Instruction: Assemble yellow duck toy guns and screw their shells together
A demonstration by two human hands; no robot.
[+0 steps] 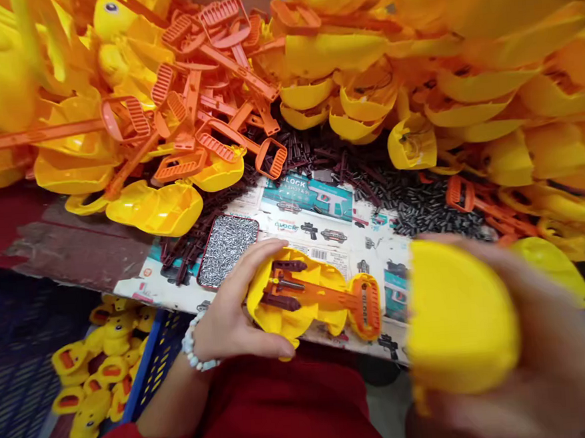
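My left hand is wrapped round a yellow toy duck half-shell, its hollow side facing up. Inside that shell lies an orange lever with a slotted end, along with dark brown parts and a small grey pin. At the right, my right hand grips a smooth, rounded yellow shell piece, blurred by motion. The two pieces are apart, with a gap of cardboard between them. Most fingers of my right hand are hidden behind the piece or smeared.
A tray of small silver screws sits left of centre on printed cardboard. Behind are heaps of orange levers, dark brown parts, black cylinders and stacked yellow shells. A blue crate with assembled ducks stands lower left.
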